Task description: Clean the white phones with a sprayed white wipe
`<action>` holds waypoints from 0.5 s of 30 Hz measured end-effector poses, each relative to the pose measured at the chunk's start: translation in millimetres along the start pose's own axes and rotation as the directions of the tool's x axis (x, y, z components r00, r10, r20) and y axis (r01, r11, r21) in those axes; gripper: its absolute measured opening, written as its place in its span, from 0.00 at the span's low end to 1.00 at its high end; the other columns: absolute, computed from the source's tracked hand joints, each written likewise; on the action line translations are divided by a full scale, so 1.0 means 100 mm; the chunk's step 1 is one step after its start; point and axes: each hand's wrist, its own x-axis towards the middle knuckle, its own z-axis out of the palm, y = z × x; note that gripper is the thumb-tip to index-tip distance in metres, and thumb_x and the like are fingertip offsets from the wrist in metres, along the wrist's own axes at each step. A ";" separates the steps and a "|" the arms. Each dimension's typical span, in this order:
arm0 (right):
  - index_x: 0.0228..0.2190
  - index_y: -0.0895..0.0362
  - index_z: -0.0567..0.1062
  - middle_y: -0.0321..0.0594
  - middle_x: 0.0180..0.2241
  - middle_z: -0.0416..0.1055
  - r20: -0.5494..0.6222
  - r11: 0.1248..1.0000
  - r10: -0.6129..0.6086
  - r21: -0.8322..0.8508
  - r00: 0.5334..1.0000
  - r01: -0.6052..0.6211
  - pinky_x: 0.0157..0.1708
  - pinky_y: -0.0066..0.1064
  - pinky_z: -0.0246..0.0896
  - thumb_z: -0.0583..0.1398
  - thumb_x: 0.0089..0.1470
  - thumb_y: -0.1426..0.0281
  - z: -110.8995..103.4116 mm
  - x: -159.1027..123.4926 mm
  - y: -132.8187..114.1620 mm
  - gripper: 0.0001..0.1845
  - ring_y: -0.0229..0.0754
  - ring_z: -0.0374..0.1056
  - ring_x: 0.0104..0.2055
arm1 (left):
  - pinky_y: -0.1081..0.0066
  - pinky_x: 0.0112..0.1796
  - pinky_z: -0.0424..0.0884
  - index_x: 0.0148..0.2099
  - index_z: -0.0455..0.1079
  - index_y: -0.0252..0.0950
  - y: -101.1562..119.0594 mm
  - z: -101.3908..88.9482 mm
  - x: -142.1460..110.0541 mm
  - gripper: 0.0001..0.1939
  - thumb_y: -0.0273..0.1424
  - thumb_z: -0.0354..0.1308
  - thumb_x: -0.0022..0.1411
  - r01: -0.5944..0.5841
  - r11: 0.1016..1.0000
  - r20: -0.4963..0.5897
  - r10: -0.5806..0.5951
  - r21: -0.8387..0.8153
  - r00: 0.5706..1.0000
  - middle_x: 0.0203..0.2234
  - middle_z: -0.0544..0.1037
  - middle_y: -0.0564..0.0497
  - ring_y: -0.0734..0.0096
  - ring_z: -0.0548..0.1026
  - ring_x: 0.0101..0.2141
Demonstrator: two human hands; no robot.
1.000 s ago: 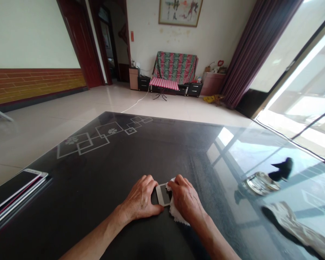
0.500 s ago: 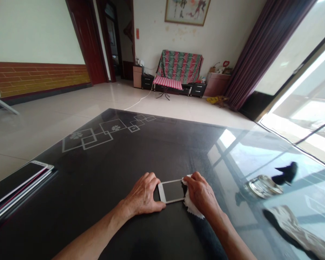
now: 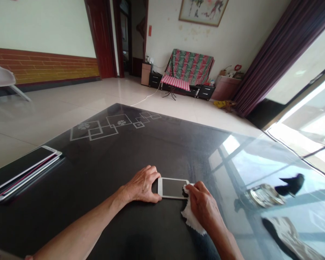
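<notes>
A white-framed smartphone (image 3: pixel 173 188) lies face up on the dark glossy table (image 3: pixel 97 173). My left hand (image 3: pixel 144 185) grips its left end, the thumb at the near corner and the fingers at the far one. In my right hand (image 3: pixel 203 198) is a crumpled white tissue (image 3: pixel 192 216), pinched between thumb and fingers. A fold of that tissue touches the phone's right end, partly covering it. The rest of the tissue hangs below my right hand over the tabletop.
Several stacked phones or tablets (image 3: pixel 24 169) lie at the table's left edge. To the right are a glass ashtray (image 3: pixel 265 196), a black object (image 3: pixel 291 185) beside it and a grey cloth item (image 3: pixel 292 238). A white chair (image 3: pixel 1 74) stands on the floor at left.
The camera view has turned slightly left. My right hand and the tissue have shifted toward the near right corner of the phone. My left hand keeps its hold.
</notes>
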 end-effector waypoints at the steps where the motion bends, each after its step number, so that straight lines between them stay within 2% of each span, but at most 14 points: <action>1: 0.40 0.56 0.76 0.41 0.34 0.64 0.000 1.000 0.001 0.008 1.000 -0.001 0.34 0.28 0.61 0.46 0.63 0.70 0.00 -0.04 -0.01 0.18 0.39 0.67 0.33 | 0.67 0.37 0.66 0.38 0.68 0.38 0.00 0.00 0.00 0.20 0.39 0.64 0.41 -0.001 1.000 0.001 0.001 0.001 1.000 0.33 0.67 0.51 0.63 0.67 0.35; 9: 0.41 0.54 0.75 0.42 0.34 0.66 -0.014 0.998 -0.002 0.062 1.000 0.003 0.35 0.28 0.63 0.46 0.62 0.72 0.01 -0.27 -0.03 0.19 0.39 0.68 0.34 | 0.67 0.38 0.67 0.40 0.68 0.39 0.02 -0.02 -0.01 0.23 0.39 0.65 0.40 0.009 1.000 0.013 -0.009 -0.001 1.000 0.35 0.68 0.51 0.62 0.67 0.36; 15: 0.38 0.53 0.76 0.41 0.33 0.65 0.000 1.000 0.026 -0.006 1.000 -0.026 0.34 0.28 0.61 0.47 0.61 0.72 -0.02 -0.15 -0.02 0.18 0.39 0.68 0.33 | 0.67 0.38 0.66 0.40 0.67 0.39 0.04 -0.03 0.00 0.21 0.38 0.65 0.42 0.014 1.000 0.026 -0.014 -0.019 1.000 0.34 0.68 0.51 0.63 0.67 0.36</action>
